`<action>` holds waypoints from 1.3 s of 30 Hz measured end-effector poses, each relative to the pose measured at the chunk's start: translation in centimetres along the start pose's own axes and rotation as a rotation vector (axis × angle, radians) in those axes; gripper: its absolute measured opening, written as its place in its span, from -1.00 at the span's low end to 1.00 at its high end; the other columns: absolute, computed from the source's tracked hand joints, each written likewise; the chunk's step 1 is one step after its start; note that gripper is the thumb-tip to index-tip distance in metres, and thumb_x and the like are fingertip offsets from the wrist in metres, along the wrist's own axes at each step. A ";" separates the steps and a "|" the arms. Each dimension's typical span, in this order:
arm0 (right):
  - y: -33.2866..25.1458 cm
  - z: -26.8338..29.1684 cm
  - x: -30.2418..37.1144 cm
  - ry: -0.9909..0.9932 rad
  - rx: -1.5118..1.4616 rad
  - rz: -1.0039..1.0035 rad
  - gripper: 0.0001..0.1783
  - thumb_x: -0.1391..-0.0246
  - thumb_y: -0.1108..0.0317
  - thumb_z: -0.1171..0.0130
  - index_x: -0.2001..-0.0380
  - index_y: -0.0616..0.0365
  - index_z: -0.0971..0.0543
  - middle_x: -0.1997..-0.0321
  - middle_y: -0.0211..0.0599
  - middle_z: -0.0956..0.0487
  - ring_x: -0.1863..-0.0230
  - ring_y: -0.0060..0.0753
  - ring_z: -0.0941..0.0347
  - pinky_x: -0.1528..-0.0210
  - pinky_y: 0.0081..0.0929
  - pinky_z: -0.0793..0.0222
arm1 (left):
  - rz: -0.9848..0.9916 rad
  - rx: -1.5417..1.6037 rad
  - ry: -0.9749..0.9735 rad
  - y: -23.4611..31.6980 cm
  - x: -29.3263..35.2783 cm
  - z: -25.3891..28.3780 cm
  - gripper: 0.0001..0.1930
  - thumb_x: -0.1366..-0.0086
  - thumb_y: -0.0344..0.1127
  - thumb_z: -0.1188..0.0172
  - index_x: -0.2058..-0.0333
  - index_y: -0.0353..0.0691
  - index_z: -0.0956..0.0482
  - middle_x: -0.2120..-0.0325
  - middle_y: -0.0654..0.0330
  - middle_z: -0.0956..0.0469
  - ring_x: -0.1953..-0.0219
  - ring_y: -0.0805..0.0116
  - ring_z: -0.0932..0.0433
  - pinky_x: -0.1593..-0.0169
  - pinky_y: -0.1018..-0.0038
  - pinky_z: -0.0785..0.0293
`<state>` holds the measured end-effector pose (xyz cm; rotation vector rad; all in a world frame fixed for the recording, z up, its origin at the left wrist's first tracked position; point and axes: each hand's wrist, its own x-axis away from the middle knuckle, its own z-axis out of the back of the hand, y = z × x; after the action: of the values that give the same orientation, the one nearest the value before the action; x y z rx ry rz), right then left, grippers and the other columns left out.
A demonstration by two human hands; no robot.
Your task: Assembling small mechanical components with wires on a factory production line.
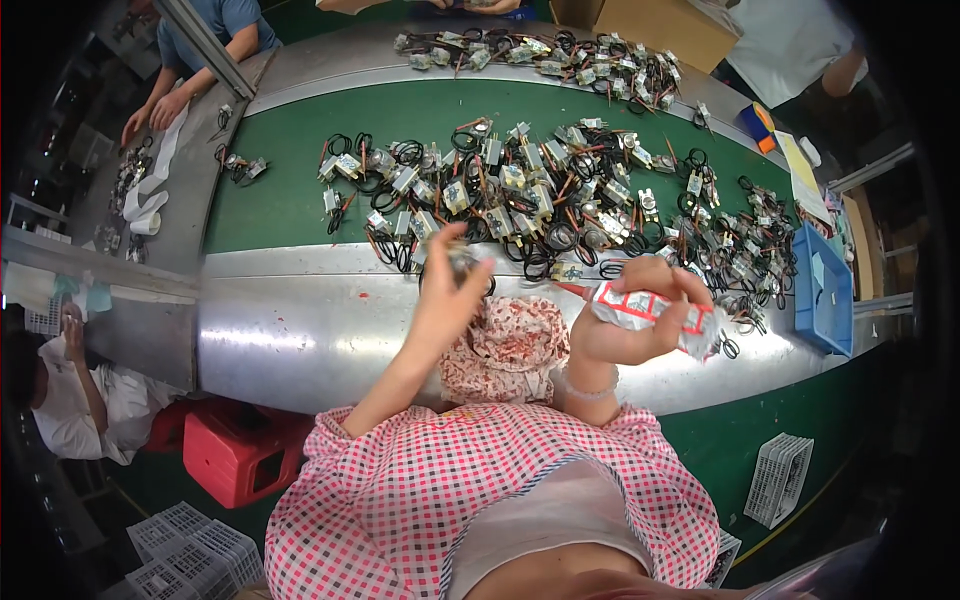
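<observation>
My right hand is wrapped round a white squeeze tube with red markings. Its red nozzle points left, toward the near edge of the pile. My left hand reaches over that edge, slightly blurred, thumb and fingers apart. A small metal-and-clear component shows between those fingers; whether they touch it is unclear. Many more small components, with black cable loops and reddish-brown leads, lie heaped beyond both hands. Between my wrists sits a red-stained, crumpled cloth pad on the metal bench edge.
A green belt runs behind the metal bench, with another row of components farther back. A blue tray stands at right. Other people work at the far and left sides. A red stool and white baskets are below.
</observation>
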<state>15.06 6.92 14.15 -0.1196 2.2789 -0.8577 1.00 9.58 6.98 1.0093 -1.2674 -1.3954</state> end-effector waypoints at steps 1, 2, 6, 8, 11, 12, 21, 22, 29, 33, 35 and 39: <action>0.4 0.4 0.1 0.003 0.064 -0.036 -0.71 -0.02 0.17 0.28 0.35 0.17 -0.27 0.85 -0.34 -0.26 0.75 -0.58 -0.05 0.56 -0.55 -0.04 | -0.087 -0.129 0.152 -0.8 -0.5 0.7 -0.48 -0.15 -0.24 -0.05 0.00 -0.35 -0.08 0.17 0.00 -0.23 0.20 0.32 -0.29 0.10 0.44 -0.23; 0.8 0.5 0.5 0.027 0.107 -0.140 -0.74 -0.01 0.21 0.27 0.37 0.18 -0.28 0.84 -0.32 -0.28 0.74 -0.58 -0.11 0.53 -0.57 -0.08 | -0.237 -0.282 0.282 -1.1 -1.3 1.3 -0.48 -0.14 -0.22 -0.05 0.02 -0.40 -0.10 0.11 -0.10 -0.15 0.12 0.14 -0.22 0.01 0.36 -0.15; 1.7 2.8 4.6 -0.297 0.175 -0.381 -0.78 0.01 0.33 0.16 0.34 0.24 -0.34 0.73 -0.34 -0.36 0.71 -0.58 -0.21 0.53 -0.61 -0.15 | -0.390 -0.902 0.443 0.4 -2.4 3.2 -0.53 -0.07 -0.31 -0.08 0.08 -0.40 -0.18 0.15 -0.10 -0.15 0.10 -0.06 -0.16 0.01 0.25 -0.13; 2.3 5.0 7.1 -0.355 0.155 -0.504 -0.79 0.02 0.37 0.12 0.32 0.26 -0.36 0.67 -0.34 -0.39 0.69 -0.57 -0.23 0.53 -0.61 -0.16 | -0.399 -0.920 0.389 1.2 -0.7 3.5 -0.57 -0.05 -0.33 -0.08 0.13 -0.40 -0.22 0.17 -0.10 -0.18 0.14 -0.06 -0.20 0.05 0.24 -0.18; 2.8 8.0 9.1 -0.676 0.475 -0.326 -0.79 0.05 0.47 0.09 0.29 0.29 -0.39 0.59 -0.33 -0.41 0.65 -0.56 -0.27 0.53 -0.61 -0.18 | -0.220 -0.855 0.084 -0.3 3.7 3.8 -0.72 -0.03 -0.37 -0.06 0.30 -0.39 -0.29 0.29 -0.13 -0.30 0.27 -0.07 -0.33 0.23 0.21 -0.29; 2.8 8.1 9.5 -0.730 0.550 -0.204 -0.81 0.04 0.48 0.08 0.30 0.30 -0.39 0.60 -0.35 -0.41 0.63 -0.58 -0.28 0.53 -0.62 -0.18 | -0.137 -0.864 -0.063 -2.0 5.3 3.8 -0.75 -0.04 -0.38 -0.04 0.32 -0.38 -0.30 0.36 -0.12 -0.33 0.30 -0.07 -0.35 0.25 0.22 -0.30; 2.8 10.0 11.5 -0.494 0.367 -0.660 -0.79 -0.10 0.36 0.16 0.26 0.28 -0.34 0.67 -0.41 -0.40 0.60 -0.67 -0.28 0.49 -0.70 -0.17 | -0.088 -0.445 -0.350 -5.3 8.7 -0.7 -0.70 -0.06 -0.25 -0.08 0.30 -0.33 -0.29 0.38 -0.08 -0.35 0.35 -0.08 -0.40 0.33 0.25 -0.35; 3.0 9.9 11.4 -0.444 0.322 -0.692 -0.80 -0.09 0.37 0.14 0.28 0.27 -0.35 0.67 -0.43 -0.40 0.60 -0.68 -0.27 0.52 -0.70 -0.17 | -0.048 -0.515 -0.338 -5.6 8.7 -1.2 -0.67 -0.06 -0.22 -0.09 0.28 -0.31 -0.30 0.38 -0.06 -0.34 0.41 -0.06 -0.41 0.39 0.24 -0.36; 3.0 9.1 10.6 -0.267 0.151 -0.823 -0.80 -0.12 0.34 0.21 0.37 0.24 -0.35 0.72 -0.40 -0.39 0.69 -0.67 -0.24 0.59 -0.74 -0.12 | -0.279 -0.637 -0.302 -6.0 8.8 -1.9 -0.77 -0.01 -0.25 -0.12 0.42 -0.26 -0.34 0.50 0.04 -0.34 0.53 0.05 -0.42 0.49 0.26 -0.36; 2.8 8.6 10.0 -0.173 0.169 -0.848 -0.77 -0.10 0.29 0.22 0.43 0.22 -0.34 0.78 -0.36 -0.37 0.71 -0.62 -0.22 0.56 -0.70 -0.11 | -0.364 -0.562 -0.214 -5.6 9.1 -2.2 -0.80 0.02 -0.30 -0.13 0.47 -0.25 -0.34 0.55 0.08 -0.33 0.53 0.10 -0.39 0.51 0.30 -0.34; 2.8 8.6 9.9 -0.116 0.178 -0.878 -0.76 -0.09 0.26 0.23 0.45 0.21 -0.34 0.80 -0.35 -0.35 0.71 -0.61 -0.21 0.53 -0.67 -0.11 | -0.415 -0.426 -0.180 -5.7 9.1 -2.4 -0.83 0.05 -0.38 -0.12 0.50 -0.30 -0.35 0.59 0.08 -0.32 0.57 0.14 -0.37 0.53 0.35 -0.29; 2.9 8.7 9.6 -0.102 0.165 -0.908 -0.71 -0.09 0.21 0.30 0.47 0.19 -0.32 0.81 -0.33 -0.34 0.75 -0.59 -0.16 0.60 -0.67 -0.08 | -0.459 -0.351 -0.146 -6.0 9.1 -2.5 -0.85 0.07 -0.42 -0.13 0.52 -0.30 -0.35 0.61 0.08 -0.31 0.59 0.14 -0.35 0.55 0.35 -0.28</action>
<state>13.72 1.43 2.11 -1.1521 2.0046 -1.4281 0.92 0.13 0.97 1.0006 -0.8718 -1.9947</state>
